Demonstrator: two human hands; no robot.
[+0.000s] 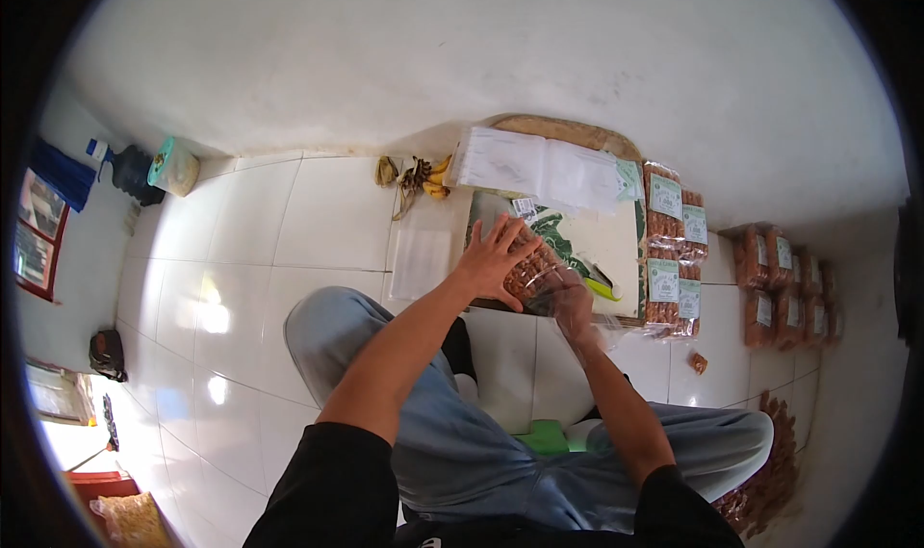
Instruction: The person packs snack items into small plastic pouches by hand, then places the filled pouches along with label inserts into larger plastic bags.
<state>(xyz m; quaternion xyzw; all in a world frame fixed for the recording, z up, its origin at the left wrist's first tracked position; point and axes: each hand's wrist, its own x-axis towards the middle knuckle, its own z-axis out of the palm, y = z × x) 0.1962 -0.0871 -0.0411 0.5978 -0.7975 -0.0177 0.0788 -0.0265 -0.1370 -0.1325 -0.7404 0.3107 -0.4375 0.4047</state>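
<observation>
My left hand [494, 262] is curved over a clear plastic bag of brown snack pieces [529, 271], its fingers spread along the far side and its thumb on the near side. At the bag's right end is my right hand [572, 303], smeared by motion, with loose clear plastic around it. Its fingers do not show clearly. Under the bag lies a white and green board [616, 245]. A bright green-handled tool [603, 290], perhaps a cutter, rests on the board just right of my right hand.
Labelled snack packs [664, 197] stand at the board's right, with more packs [782, 259] by the wall. Flat clear bags [539, 168] and green labels [628, 178] lie behind. Bananas [436, 190] sit back left. Loose brown pieces [770, 471] are piled at the lower right.
</observation>
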